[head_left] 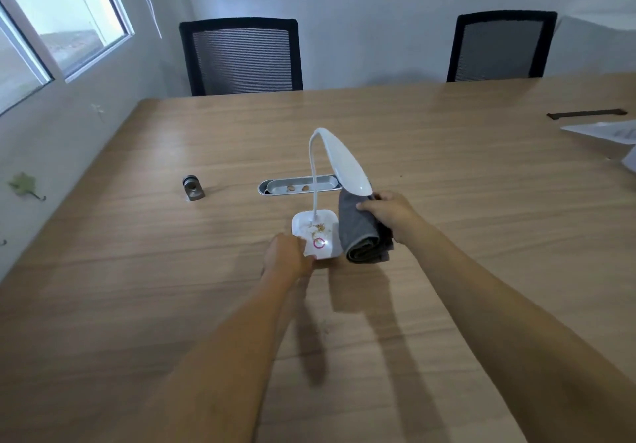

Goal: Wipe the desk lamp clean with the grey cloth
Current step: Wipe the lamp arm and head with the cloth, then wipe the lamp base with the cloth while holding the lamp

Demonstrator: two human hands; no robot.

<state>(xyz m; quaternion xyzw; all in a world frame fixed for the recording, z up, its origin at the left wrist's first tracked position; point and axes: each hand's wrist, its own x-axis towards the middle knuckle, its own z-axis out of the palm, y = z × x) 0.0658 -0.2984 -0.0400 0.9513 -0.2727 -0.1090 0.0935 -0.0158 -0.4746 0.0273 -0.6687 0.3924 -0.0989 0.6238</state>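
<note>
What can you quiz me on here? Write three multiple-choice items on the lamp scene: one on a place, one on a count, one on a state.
1. Where does the left hand rest?
A. on the lamp head
B. on the near left corner of the lamp base
C. on a chair

2. How many chairs stand behind the table?
A. one
B. two
C. four

3. What state is the grey cloth in?
A. spread flat on the table
B. draped over a chair
C. folded and held in the right hand

Answers: 1 B, the fingers sit on the base corner. 2 B, two black mesh backs show at the far edge. 3 C, the hand grips it beside the lamp head.
</note>
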